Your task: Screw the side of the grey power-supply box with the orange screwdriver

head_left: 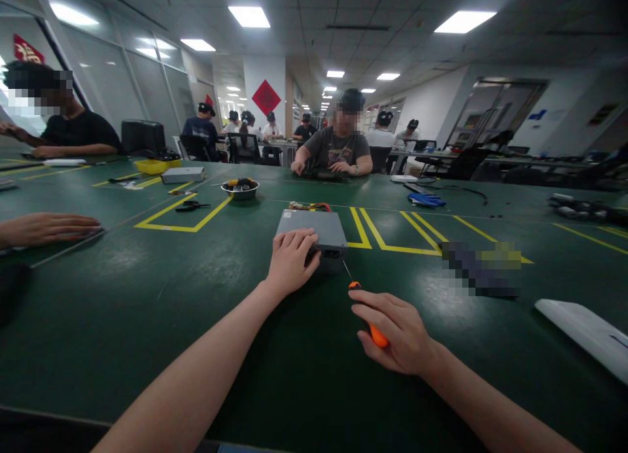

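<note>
A grey metal computer power supply unit [321,227] sits on the green table in front of me, its socket side towards me and colored wires [314,206] at its far side. My left hand [293,260] grips its near left part, fingers over the top and thumb at the front face. An orange and black screwdriver [379,335] is held in my right hand [395,325], fingers round the handle. Its thin shaft points up and left to the unit's near right corner. Whether the tip touches the unit, I cannot tell.
A metal bowl [240,190] with tools stands beyond on the left, near a grey box [183,174] and a yellow tray [157,166]. Blue gloves [426,200] and a white device [586,338] lie right. Another person's hand [52,229] rests at left; a person [333,146] works opposite.
</note>
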A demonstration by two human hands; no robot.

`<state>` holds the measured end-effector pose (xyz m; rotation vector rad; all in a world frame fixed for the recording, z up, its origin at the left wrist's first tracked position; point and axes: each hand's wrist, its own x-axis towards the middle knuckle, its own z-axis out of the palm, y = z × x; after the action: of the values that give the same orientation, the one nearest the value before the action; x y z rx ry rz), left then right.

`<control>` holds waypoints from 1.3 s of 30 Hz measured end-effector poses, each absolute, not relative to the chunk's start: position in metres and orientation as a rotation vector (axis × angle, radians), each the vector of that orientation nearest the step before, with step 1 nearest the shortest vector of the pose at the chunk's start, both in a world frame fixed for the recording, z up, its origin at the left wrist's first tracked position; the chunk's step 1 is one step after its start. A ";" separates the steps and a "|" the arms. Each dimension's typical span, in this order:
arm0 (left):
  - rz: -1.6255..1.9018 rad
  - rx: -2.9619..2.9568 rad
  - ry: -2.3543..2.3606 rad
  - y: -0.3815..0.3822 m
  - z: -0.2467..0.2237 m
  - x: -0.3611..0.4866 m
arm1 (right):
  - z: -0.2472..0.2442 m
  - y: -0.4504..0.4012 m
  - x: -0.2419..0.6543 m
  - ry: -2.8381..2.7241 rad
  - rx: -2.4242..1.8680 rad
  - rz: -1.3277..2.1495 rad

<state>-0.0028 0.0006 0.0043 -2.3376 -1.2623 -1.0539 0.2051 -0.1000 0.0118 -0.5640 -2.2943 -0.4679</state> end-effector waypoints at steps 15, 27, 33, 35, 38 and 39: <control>-1.084 -2.327 -1.267 0.001 0.004 -0.002 | 0.011 -0.101 0.204 -2.322 -0.525 -0.481; -1.065 -2.338 -1.266 -0.001 0.006 -0.002 | 0.012 -0.100 0.204 -2.294 -0.544 -0.486; -1.067 -2.333 -1.270 -0.001 0.006 -0.002 | 0.010 -0.101 0.207 -2.346 -0.585 -0.433; -1.061 -2.338 -1.272 -0.001 0.006 -0.002 | 0.010 -0.102 0.207 -2.393 -0.595 -0.389; -1.058 -2.346 -1.272 0.000 0.006 -0.003 | 0.010 -0.102 0.207 -2.435 -0.599 -0.380; -1.057 -2.349 -1.270 0.000 0.005 -0.003 | 0.009 -0.102 0.206 -2.430 -0.594 -0.396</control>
<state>-0.0027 -0.0002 0.0054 -2.3493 -1.2697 -1.0567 0.2064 -0.1020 0.0094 -0.5938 -2.4295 -0.3965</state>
